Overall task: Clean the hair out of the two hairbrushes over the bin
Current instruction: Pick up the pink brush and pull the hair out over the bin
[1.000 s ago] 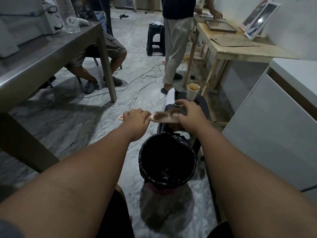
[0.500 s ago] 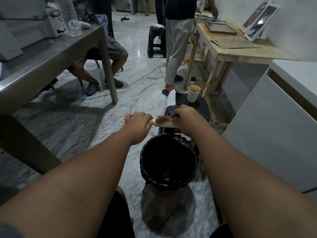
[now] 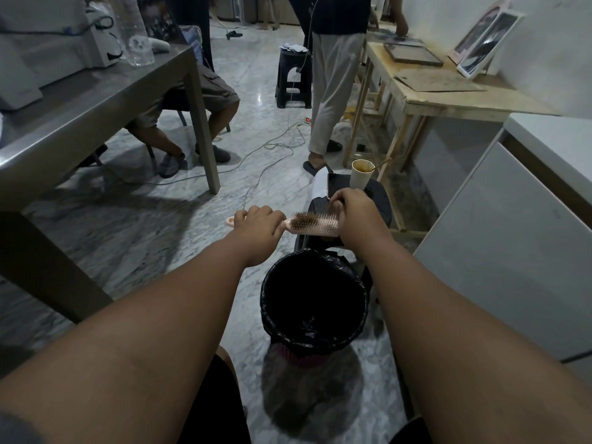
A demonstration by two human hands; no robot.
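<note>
My left hand (image 3: pixel 259 224) grips the handle of a pink hairbrush (image 3: pixel 315 226) and holds it level, bristles up, just beyond the far rim of the bin (image 3: pixel 266 302). A clump of brown hair sits in the bristles near the handle end. My right hand (image 3: pixel 354 211) is at the brush's far end, its fingers curled and pinching at the bristles there. The bin is round, lined with a black bag, and stands on the floor between my knees. A second hairbrush is not visible.
A black stool (image 3: pixel 378 200) behind the bin carries a paper cup (image 3: pixel 360 174) and a dark flat object. A steel table (image 3: pixel 96 100) stands left, a white cabinet (image 3: pixel 512 238) right, a wooden table (image 3: pixel 448 91) beyond. One person sits and another stands ahead. Cables cross the floor.
My right hand has lifted slightly at the brush's far end, uncovering more of the bristles. The left hand keeps its grip on the handle and the brush stays above the bin.
</note>
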